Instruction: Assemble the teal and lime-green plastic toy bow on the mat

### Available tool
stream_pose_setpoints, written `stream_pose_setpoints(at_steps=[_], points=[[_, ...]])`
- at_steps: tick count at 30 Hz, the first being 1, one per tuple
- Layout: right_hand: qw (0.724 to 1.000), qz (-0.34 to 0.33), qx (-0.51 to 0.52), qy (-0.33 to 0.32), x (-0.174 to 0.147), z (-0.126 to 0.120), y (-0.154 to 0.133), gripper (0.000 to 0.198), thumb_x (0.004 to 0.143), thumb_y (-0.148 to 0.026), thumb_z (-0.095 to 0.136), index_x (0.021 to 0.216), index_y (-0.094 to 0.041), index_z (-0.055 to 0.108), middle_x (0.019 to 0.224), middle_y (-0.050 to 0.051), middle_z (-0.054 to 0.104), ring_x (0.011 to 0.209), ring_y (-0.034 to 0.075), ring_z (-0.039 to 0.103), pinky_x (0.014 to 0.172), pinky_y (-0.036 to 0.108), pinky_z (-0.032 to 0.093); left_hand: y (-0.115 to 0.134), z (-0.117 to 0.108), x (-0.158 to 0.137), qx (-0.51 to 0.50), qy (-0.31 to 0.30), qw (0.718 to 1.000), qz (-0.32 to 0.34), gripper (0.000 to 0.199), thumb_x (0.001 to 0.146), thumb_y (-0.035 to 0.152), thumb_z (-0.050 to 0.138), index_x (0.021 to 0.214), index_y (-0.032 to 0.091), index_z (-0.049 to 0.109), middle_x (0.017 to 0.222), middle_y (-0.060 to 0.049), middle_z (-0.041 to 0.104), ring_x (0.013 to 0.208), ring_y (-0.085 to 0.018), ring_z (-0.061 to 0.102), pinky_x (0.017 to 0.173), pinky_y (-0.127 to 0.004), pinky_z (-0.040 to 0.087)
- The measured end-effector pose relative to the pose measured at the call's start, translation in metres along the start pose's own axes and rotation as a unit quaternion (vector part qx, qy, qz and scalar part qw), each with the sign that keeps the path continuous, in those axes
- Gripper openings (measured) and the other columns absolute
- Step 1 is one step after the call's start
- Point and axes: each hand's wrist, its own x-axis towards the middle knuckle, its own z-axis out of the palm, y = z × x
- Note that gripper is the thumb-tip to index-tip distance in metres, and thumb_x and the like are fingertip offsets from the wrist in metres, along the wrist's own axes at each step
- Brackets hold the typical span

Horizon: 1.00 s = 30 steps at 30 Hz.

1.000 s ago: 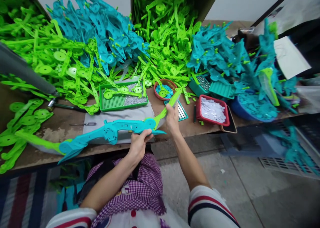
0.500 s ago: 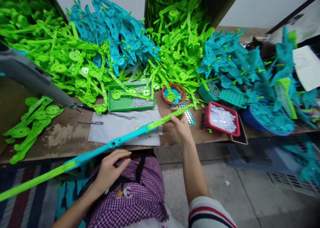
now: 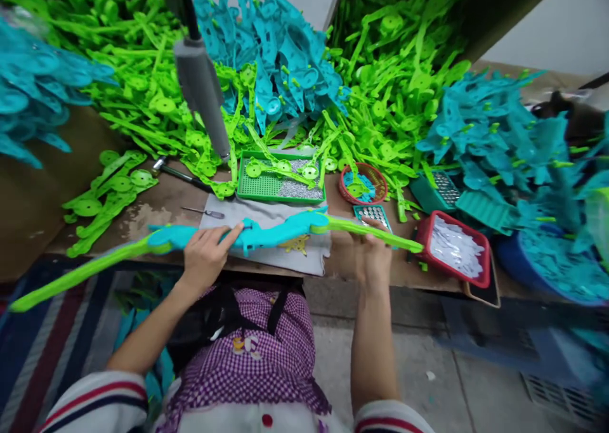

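Hands [image 3: 205, 257] on unmarked toy bow [image 3: 266, 232]

No readable text, label, brand, number or sign anywhere in my view. The purple checked apron [image 3: 266, 363] on my lap carries a small printed motif, too blurred to make out as letters. The grey cloth mat [image 3: 266, 214] on the near bench edge shows a yellow star-like print, no wording. The white paper slips in the red plastic tray [image 3: 451, 274] at right look blank from here, or too small to tell.
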Motion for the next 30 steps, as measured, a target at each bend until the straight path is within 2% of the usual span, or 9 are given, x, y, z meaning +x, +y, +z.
stream_pose_setpoints(at_steps=[3,6,10,13,15,17,21,26,30], points=[[0.99,0.12,-0.077,0.007,-0.011,-0.004,0.013,0.031,0.062,-0.046,0.072,0.073,-0.02,0.059,0.062,-0.004,0.057,0.048,0.008,0.049,0.041,0.02,0.036,-0.007,0.021,0.003,0.003,-0.065,0.998,-0.004,0.048,0.093,0.01,0.041,0.135,0.025,0.059,0.11,-0.012,0.071,0.094,-0.023,0.064,0.086,-0.036,0.042],[0.953,0.212,-0.199,-0.083,-0.03,-0.007,0.009,0.049,0.065,-0.065,0.068,0.064,-0.017,0.063,0.048,-0.004,0.049,0.035,0.006,0.034,0.033,0.022,0.02,-0.006,0.031,-0.004,-0.016,-0.129,0.991,-0.017,0.052,0.094,0.014,0.044,0.144,0.025,0.048,0.118,-0.013,0.068,0.107,-0.026,0.062,0.092,-0.04,0.041],[0.927,0.148,-0.281,-0.198,-0.058,0.013,-0.015,0.052,0.074,-0.068,0.062,0.066,-0.017,0.068,0.05,-0.002,0.052,0.041,0.009,0.041,0.04,0.024,0.03,-0.012,0.023,-0.007,-0.083,-0.155,0.984,-0.016,0.048,0.095,0.029,0.051,0.142,0.024,0.049,0.125,-0.014,0.064,0.116,-0.028,0.057,0.098,-0.042,0.039],[0.923,0.072,-0.282,-0.25,-0.071,0.05,-0.022,0.042,0.081,-0.06,0.06,0.073,-0.02,0.068,0.057,-0.001,0.056,0.05,0.011,0.047,0.048,0.025,0.037,-0.042,0.013,0.008,-0.122,-0.11,0.985,-0.046,0.037,0.098,0.026,0.042,0.131,0.021,0.059,0.124,-0.012,0.064,0.114,-0.025,0.057,0.098,-0.039,0.042],[0.915,0.033,-0.285,-0.284,-0.076,0.077,-0.02,0.036,0.083,-0.054,0.06,0.073,-0.02,0.067,0.06,-0.001,0.057,0.055,0.013,0.05,0.053,0.026,0.039,-0.07,0.011,0.028,-0.097,-0.097,0.986,-0.094,0.037,0.097,0.02,0.036,0.123,0.018,0.063,0.122,-0.013,0.063,0.112,-0.026,0.058,0.096,-0.038,0.043],[0.907,0.012,-0.268,-0.326,-0.078,0.103,-0.019,0.033,0.085,-0.051,0.059,0.074,-0.021,0.065,0.063,0.0,0.058,0.058,0.013,0.052,0.056,0.026,0.04,-0.098,0.013,0.052,-0.036,-0.135,0.983,-0.121,0.04,0.093,0.011,0.034,0.12,0.014,0.063,0.12,-0.015,0.063,0.11,-0.029,0.058,0.094,-0.041,0.043],[0.902,0.0,-0.19,-0.387,-0.08,0.141,-0.022,0.033,0.087,-0.051,0.055,0.077,-0.021,0.064,0.068,0.0,0.06,0.06,0.013,0.052,0.059,0.026,0.042,-0.135,0.029,0.089,0.025,-0.234,0.967,-0.102,0.037,0.088,0.008,0.04,0.121,0.01,0.057,0.119,-0.019,0.062,0.109,-0.031,0.057,0.091,-0.041,0.042],[0.908,0.02,-0.173,-0.381,-0.082,0.137,-0.028,0.038,0.084,-0.056,0.058,0.074,-0.021,0.064,0.063,-0.001,0.057,0.057,0.012,0.05,0.056,0.026,0.041,-0.153,0.035,0.096,0.035,-0.287,0.956,-0.052,0.038,0.089,0.01,0.04,0.125,0.011,0.053,0.119,-0.018,0.063,0.111,-0.03,0.056,0.092,-0.039,0.04],[0.914,0.061,-0.163,-0.366,-0.096,0.124,-0.032,0.038,0.084,-0.057,0.058,0.075,-0.021,0.066,0.061,-0.001,0.057,0.055,0.012,0.049,0.055,0.026,0.04,-0.167,0.022,0.088,0.038,-0.27,0.962,-0.001,0.06,0.084,-0.002,0.029,0.141,0.01,0.043,0.125,-0.018,0.06,0.116,-0.028,0.054,0.098,-0.039,0.038]])
